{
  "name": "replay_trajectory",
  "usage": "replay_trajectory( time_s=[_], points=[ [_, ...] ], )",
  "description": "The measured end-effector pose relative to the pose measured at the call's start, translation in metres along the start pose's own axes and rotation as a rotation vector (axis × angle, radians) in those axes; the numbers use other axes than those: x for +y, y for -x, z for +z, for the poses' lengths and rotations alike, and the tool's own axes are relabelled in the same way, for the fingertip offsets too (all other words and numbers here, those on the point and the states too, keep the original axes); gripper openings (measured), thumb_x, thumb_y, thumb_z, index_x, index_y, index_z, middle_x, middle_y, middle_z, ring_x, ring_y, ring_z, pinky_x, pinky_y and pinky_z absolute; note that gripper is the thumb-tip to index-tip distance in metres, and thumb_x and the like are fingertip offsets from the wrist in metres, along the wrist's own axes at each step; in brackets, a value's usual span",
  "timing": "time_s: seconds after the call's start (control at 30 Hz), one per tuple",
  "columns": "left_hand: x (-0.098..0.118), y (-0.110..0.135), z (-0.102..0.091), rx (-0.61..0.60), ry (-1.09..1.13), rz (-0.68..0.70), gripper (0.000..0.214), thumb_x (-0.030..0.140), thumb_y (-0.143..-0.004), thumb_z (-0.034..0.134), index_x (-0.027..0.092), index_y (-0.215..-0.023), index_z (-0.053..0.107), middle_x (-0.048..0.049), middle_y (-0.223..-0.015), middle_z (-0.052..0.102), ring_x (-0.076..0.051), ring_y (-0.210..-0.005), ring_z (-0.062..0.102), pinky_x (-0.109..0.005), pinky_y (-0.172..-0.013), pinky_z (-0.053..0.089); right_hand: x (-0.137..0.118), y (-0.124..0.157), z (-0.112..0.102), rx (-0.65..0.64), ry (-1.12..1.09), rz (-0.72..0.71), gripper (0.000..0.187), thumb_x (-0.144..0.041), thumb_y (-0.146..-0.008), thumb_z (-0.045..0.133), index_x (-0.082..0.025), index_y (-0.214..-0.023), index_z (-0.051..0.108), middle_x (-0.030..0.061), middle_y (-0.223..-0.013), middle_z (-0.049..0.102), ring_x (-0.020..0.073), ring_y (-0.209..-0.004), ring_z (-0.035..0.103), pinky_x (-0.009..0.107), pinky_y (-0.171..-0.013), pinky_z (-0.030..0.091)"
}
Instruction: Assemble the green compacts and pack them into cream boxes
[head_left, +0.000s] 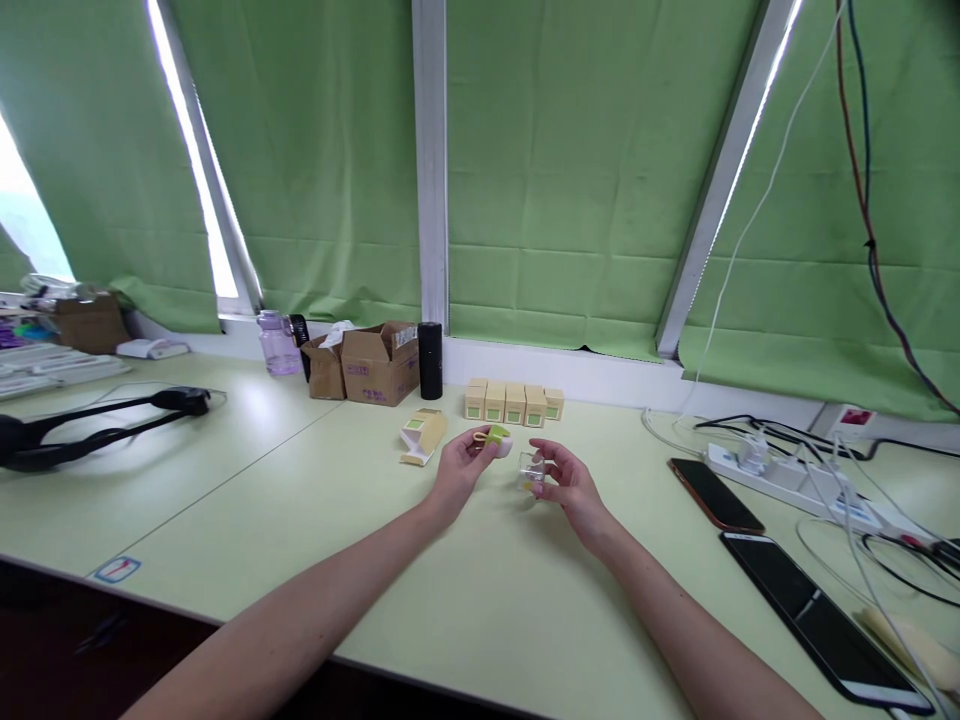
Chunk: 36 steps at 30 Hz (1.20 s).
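Observation:
Between the fingers of my left hand is a small white and green piece with a pale loop; its exact kind is too small to make out. My right hand grips a small clear plastic box with a yellowish spot at its lower edge, held just above the table. The two hands are close together but apart. Left of my left hand lies an opened yellow and white carton. Several small tan boxes with green labels stand in a row behind my hands.
At the back are cardboard boxes, a black cylinder and a purple bottle. On the right lie a phone, a tablet and a power strip with tangled cables. A black headset-like frame lies left.

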<state>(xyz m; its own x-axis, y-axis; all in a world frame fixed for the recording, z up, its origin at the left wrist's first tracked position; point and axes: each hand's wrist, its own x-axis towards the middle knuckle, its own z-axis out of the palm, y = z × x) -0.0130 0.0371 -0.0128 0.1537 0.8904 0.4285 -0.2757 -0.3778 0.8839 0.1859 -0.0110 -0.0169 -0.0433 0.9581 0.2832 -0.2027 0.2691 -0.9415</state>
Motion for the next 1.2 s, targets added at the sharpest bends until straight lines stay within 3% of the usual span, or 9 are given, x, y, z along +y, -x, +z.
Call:
replay_trajectory(
  time_s=[0.23, 0.57, 1.2],
  points=[
    [0.002, 0.003, 0.001, -0.027, 0.004, -0.039, 0.053, 0.048, -0.075, 0.086, 0.014, -0.113, 0.07, -0.0115, -0.111, 0.076, -0.026, -0.104, 0.071, -0.038, -0.096, 0.054, 0.015, -0.002, 0.001, -0.041, -0.047, 0.02, 0.06, -0.031, -0.062, 0.09, -0.028, -0.118, 0.068, 0.0023, -0.107, 0.058, 0.0199, -0.088, 0.065, 0.034, -0.069, 0.061],
    [0.004, 0.006, 0.004, -0.116, -0.121, -0.024, 0.05, 0.053, -0.079, 0.082, 0.013, -0.107, 0.073, -0.0118, -0.105, 0.075, -0.023, -0.093, 0.069, -0.033, -0.084, 0.054, 0.017, -0.002, -0.001, -0.103, -0.108, 0.029, 0.06, -0.038, -0.067, 0.092, -0.029, -0.121, 0.067, 0.005, -0.12, 0.063, 0.026, -0.1, 0.072, 0.049, -0.089, 0.062],
    [0.004, 0.009, 0.005, -0.189, -0.267, 0.011, 0.054, 0.057, -0.079, 0.079, 0.014, -0.11, 0.071, -0.014, -0.108, 0.074, -0.028, -0.1, 0.07, -0.04, -0.09, 0.056, 0.017, -0.001, -0.001, -0.11, -0.118, 0.026, 0.059, -0.036, -0.066, 0.093, -0.028, -0.119, 0.068, 0.0036, -0.118, 0.061, 0.0232, -0.096, 0.071, 0.049, -0.09, 0.062]
  ],
)
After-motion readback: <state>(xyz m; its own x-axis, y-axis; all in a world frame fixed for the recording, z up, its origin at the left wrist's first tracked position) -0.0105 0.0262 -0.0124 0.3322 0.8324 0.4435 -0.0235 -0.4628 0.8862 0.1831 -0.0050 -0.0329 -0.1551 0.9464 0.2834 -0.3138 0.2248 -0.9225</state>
